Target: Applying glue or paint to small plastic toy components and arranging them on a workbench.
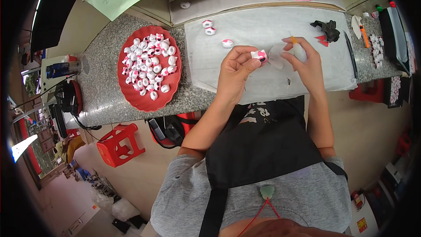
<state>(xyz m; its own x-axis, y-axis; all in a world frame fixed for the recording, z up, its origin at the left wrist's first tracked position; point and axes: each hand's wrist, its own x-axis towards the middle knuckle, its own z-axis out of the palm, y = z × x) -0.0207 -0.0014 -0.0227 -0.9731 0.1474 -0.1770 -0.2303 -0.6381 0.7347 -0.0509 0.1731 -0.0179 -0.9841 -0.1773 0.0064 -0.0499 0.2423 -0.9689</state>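
My left hand (239,68) pinches a small white cat-head piece (259,55) with pink ears and a dark patch, between thumb and fingertips. To its right, my right hand (309,63) is closed around a small whitish squeeze bottle (300,53) with an orange-yellow tip; motion smears it, so its exact kind is unclear. A pale blur lies between the two hands. Both hands are over the white paper sheet (263,26). Beyond my left hand, a white-and-pink piece (227,43) lies alone, and a pair of similar pieces (209,27) sits farther back.
A red scalloped tray (124,88) full of similar pieces stands left on the granite counter (103,70). Crumpled black material (326,30) and red scraps lie far right, near an orange-handled tool (364,36). White and pink parts fill the shelf behind. A red stool (119,145) stands below left.
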